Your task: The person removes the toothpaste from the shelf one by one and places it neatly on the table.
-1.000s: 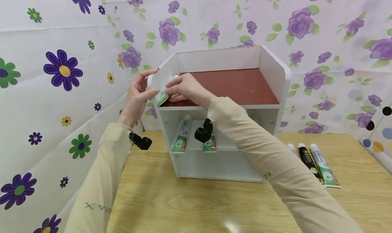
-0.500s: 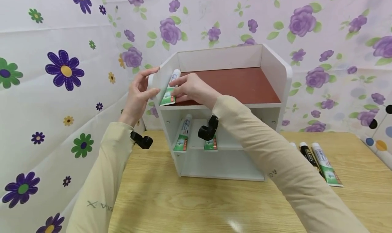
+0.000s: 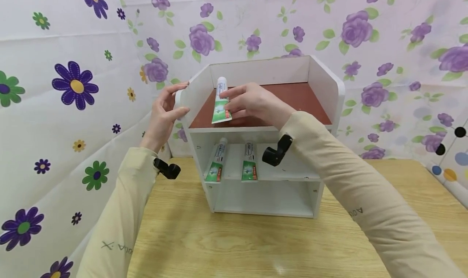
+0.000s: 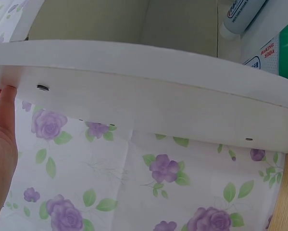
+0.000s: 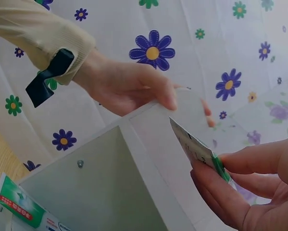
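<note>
In the head view my right hand (image 3: pixel 256 103) pinches a white and green toothpaste tube (image 3: pixel 220 103) between thumb and fingers, above the brown top of a small white shelf unit (image 3: pixel 200 93). The tube's cap points up and away. In the right wrist view this tube (image 5: pixel 194 144) shows edge-on. My left hand (image 3: pixel 163 116) grips the front of the unit's left side panel, thumb on one side and fingers on the other. Two similar toothpaste tubes, one at the left (image 3: pixel 216 164) and one near the middle (image 3: pixel 250 164), lie on the shelf below.
The unit stands on a wooden table (image 3: pixel 226 245). Flowered cloth (image 3: pixel 256 18) hangs behind it and at the left. Raised side and back panels border the brown top (image 3: pixel 292 97). My right sleeve (image 3: pixel 365 196) crosses the table's right side.
My right hand has carried the toothpaste tube rightward, away from the left panel. The left hand stays on the panel. My right sleeve now hides the tubes on the table at the right.
</note>
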Demonstrator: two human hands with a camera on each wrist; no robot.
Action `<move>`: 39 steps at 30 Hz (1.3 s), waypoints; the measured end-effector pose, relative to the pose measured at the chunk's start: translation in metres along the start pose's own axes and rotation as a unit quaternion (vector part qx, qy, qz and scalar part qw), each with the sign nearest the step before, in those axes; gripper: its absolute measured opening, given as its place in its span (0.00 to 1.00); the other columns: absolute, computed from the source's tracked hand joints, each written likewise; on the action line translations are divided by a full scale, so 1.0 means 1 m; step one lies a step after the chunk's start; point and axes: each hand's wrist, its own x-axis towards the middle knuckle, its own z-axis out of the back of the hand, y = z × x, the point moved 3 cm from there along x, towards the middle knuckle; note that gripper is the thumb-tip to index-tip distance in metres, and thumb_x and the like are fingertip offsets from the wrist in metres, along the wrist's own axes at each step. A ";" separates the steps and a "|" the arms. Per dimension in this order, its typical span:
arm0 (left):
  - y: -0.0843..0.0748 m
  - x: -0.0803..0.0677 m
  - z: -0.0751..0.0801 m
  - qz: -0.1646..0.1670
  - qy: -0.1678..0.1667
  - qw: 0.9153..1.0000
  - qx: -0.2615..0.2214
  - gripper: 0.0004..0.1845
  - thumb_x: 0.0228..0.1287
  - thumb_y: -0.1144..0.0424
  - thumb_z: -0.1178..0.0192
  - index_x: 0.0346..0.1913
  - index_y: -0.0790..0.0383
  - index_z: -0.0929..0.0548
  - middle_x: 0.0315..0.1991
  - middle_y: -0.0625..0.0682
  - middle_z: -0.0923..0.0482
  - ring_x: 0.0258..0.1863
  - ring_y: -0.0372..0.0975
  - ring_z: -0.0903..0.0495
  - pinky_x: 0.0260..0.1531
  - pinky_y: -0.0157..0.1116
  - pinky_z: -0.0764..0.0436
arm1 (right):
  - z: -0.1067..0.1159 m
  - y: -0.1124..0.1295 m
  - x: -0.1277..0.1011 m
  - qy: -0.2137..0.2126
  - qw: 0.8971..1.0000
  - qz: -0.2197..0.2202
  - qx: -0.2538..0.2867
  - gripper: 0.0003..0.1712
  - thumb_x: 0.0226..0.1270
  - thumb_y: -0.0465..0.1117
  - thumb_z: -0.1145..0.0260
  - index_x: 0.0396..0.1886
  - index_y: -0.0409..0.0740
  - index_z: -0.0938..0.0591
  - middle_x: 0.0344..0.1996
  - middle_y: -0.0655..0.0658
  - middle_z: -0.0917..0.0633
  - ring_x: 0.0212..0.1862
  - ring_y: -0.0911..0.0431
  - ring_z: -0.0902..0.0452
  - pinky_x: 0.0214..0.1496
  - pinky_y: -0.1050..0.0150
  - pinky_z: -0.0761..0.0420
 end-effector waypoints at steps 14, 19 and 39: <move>0.000 0.000 -0.002 0.001 -0.003 1.000 0.002 0.26 0.52 0.84 0.47 0.55 0.63 0.27 0.62 0.58 0.39 0.57 0.50 0.39 0.44 0.36 0.28 | 0.047 0.016 -0.037 0.014 0.999 0.052 0.000 0.26 0.55 0.27 0.39 0.56 0.36 0.27 0.51 0.41 0.25 0.48 0.50 0.27 0.55 0.55 0.34; 0.000 0.000 -0.002 0.000 -0.004 1.000 0.003 0.26 0.52 0.83 0.47 0.55 0.62 0.27 0.62 0.58 0.39 0.57 0.50 0.39 0.44 0.36 0.28 | 0.063 0.034 -0.042 -0.036 0.998 0.038 -0.043 0.26 0.58 0.28 0.39 0.59 0.38 0.28 0.52 0.41 0.27 0.43 0.53 0.24 0.33 0.71 0.27; 0.000 -0.002 -0.003 -0.008 0.001 1.000 -0.007 0.26 0.53 0.84 0.47 0.55 0.63 0.27 0.62 0.58 0.39 0.57 0.49 0.40 0.45 0.35 0.29 | 0.149 0.054 -0.084 -0.075 0.986 0.016 0.148 0.16 0.54 0.20 0.40 0.41 0.35 0.18 0.42 0.39 0.23 0.32 0.50 0.21 0.35 0.63 0.22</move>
